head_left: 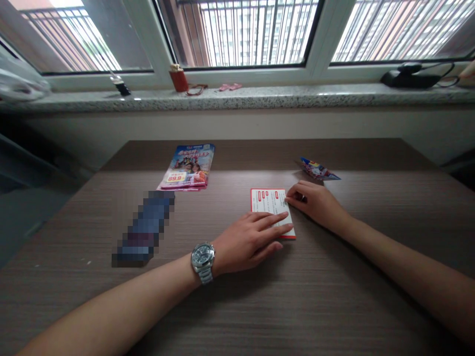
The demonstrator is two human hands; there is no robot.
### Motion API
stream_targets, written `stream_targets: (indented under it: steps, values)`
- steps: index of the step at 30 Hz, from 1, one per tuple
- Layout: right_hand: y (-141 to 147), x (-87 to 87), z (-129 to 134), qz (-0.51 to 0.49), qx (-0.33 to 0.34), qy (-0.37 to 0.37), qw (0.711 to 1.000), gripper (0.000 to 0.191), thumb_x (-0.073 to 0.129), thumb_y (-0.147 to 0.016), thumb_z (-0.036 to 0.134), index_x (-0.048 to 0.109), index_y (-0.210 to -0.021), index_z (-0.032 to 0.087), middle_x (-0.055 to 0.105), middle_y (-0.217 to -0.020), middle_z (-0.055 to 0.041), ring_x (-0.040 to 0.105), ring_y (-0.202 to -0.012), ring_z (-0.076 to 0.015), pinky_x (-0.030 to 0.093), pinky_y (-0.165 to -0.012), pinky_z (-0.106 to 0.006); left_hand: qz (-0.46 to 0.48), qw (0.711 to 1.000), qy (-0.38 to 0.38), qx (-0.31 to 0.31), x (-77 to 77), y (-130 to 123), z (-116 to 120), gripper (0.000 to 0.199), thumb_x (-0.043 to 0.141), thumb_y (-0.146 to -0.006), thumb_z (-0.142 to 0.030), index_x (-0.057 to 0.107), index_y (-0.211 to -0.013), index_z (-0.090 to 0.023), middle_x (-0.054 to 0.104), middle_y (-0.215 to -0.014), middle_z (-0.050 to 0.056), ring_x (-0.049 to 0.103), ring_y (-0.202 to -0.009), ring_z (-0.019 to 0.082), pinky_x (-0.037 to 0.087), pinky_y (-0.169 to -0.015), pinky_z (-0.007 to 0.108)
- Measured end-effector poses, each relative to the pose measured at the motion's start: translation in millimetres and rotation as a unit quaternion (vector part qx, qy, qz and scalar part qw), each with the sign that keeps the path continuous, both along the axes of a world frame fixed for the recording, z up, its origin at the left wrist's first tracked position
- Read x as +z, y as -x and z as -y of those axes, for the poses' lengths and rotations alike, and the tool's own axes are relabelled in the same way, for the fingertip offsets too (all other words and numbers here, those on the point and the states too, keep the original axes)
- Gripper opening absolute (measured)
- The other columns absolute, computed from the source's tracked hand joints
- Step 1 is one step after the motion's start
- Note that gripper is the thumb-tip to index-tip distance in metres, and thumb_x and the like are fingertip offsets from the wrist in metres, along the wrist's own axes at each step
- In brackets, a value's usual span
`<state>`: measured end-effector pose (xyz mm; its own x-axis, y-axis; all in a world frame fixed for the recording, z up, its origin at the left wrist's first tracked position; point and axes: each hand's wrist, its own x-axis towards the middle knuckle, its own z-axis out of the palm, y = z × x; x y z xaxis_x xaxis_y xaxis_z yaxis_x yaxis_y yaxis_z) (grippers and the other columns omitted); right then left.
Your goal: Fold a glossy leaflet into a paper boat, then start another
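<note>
A white leaflet (272,198) with red edges and red printed labels lies on the table in front of me. My left hand (256,237), wearing a metal watch (203,257), rests across its lower part with the fingers stretched out and slightly spread. At the leaflet's upper right edge, thumb and forefinger of my right hand (309,200) are pinched together on the paper. Just beyond that hand sits a small folded paper piece (319,170), blue and colourful, with pointed ends.
A stack of colourful flyers (191,165) lies at the back left of the table (208,301). Nearer is a pixelated dark oblong thing (144,230). On the windowsill (267,97) stand a red lighter-like object (178,79), pink bits (230,87) and a black device with a cable (410,76).
</note>
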<state>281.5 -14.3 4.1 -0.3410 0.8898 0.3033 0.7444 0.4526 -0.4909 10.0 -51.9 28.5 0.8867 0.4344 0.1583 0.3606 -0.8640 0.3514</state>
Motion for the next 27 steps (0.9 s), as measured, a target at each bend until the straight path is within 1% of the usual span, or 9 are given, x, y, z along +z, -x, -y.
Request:
stream_targets:
  steps: [1,3,5,7,10,13,16,20,27]
  values:
    - [0,0.2,0,-0.002,0.002,0.0,1.0,0.009,0.065,-0.093,0.027,0.067,-0.086,0.021,0.064,-0.082,-0.0031,0.063,-0.073,-0.0188,0.05,-0.068,-0.032,0.018,1.0,0.003,0.011,1.1,1,-3,0.045,0.034,-0.109,-0.037,0.045,-0.152,-0.026,0.039,-0.163,0.004,0.044,-0.144,0.022,0.037,-0.12,0.041]
    - [0,0.8,-1,-0.005,0.006,-0.003,1.0,0.009,0.065,-0.093,0.027,0.067,-0.086,0.021,0.065,-0.082,-0.0034,0.063,-0.073,-0.0188,0.05,-0.068,-0.032,0.052,0.997,-0.007,0.051,1.5,3,-10,0.043,0.034,-0.109,-0.031,0.049,-0.148,-0.025,0.048,-0.157,0.006,0.048,-0.141,0.022,0.041,-0.117,0.042]
    - [0,1.4,0,-0.009,0.01,-0.007,1.0,0.009,0.065,-0.093,0.027,0.067,-0.087,0.021,0.065,-0.082,-0.0037,0.063,-0.073,-0.019,0.05,-0.068,-0.032,0.055,0.994,-0.023,0.09,-0.7,5,-18,0.043,0.038,-0.107,-0.032,0.048,-0.149,-0.025,0.046,-0.158,0.007,0.046,-0.143,0.023,0.039,-0.119,0.044]
    - [0,1.9,0,-0.015,0.013,-0.008,1.0,0.01,0.064,-0.093,0.028,0.067,-0.087,0.021,0.065,-0.082,-0.0036,0.062,-0.072,-0.0186,0.05,-0.068,-0.032,0.027,0.993,-0.038,0.108,-4.6,7,-24,0.052,0.047,-0.105,-0.04,0.041,-0.154,-0.024,0.039,-0.163,0.007,0.036,-0.15,0.025,0.031,-0.125,0.046]
    - [0,1.7,-1,-0.023,0.013,-0.005,1.0,0.009,0.065,-0.093,0.027,0.067,-0.086,0.021,0.064,-0.081,-0.0032,0.061,-0.071,-0.018,0.049,-0.066,-0.031,-0.009,0.993,-0.035,0.11,-10.3,8,-26,0.062,0.051,-0.102,-0.044,0.035,-0.158,-0.024,0.031,-0.167,0.007,0.029,-0.155,0.024,0.022,-0.129,0.045]
    - [0,0.6,-2,-0.028,0.014,0.001,1.0,0.009,0.066,-0.092,0.026,0.068,-0.085,0.02,0.064,-0.08,-0.003,0.061,-0.071,-0.0178,0.049,-0.067,-0.031,-0.039,0.992,-0.022,0.115,-13.5,8,-25,0.069,0.05,-0.101,-0.05,0.03,-0.16,-0.019,0.029,-0.167,0.01,0.027,-0.155,0.024,0.018,-0.13,0.045]
    - [-1,-0.3,-2,-0.032,0.018,0.007,0.999,0.009,0.066,-0.092,0.026,0.068,-0.086,0.02,0.064,-0.08,-0.0031,0.061,-0.071,-0.0175,0.049,-0.067,-0.031,-0.062,0.991,-0.012,0.117,-15.2,8,-25,0.072,0.048,-0.101,-0.053,0.03,-0.16,-0.016,0.031,-0.166,0.012,0.029,-0.155,0.024,0.017,-0.13,0.044]
    - [-2,0.4,0,-0.035,0.023,0.01,0.999,0.009,0.066,-0.093,0.027,0.069,-0.088,0.021,0.065,-0.082,-0.0037,0.062,-0.073,-0.0179,0.051,-0.068,-0.032,-0.067,0.99,-0.015,0.12,-16.1,8,-27,0.073,0.047,-0.101,-0.054,0.03,-0.16,-0.016,0.029,-0.167,0.011,0.028,-0.155,0.023,0.016,-0.13,0.042]
    - [-3,2.7,15,-0.021,0.032,0.017,0.999,0.008,0.068,-0.092,0.027,0.067,-0.086,0.021,0.064,-0.083,-0.0034,0.061,-0.074,-0.0182,0.05,-0.068,-0.031,-0.066,0.99,-0.016,0.122,-15.9,8,-26,0.073,0.046,-0.101,-0.056,0.03,-0.16,-0.016,0.029,-0.167,0.011,0.028,-0.155,0.023,0.016,-0.13,0.043]
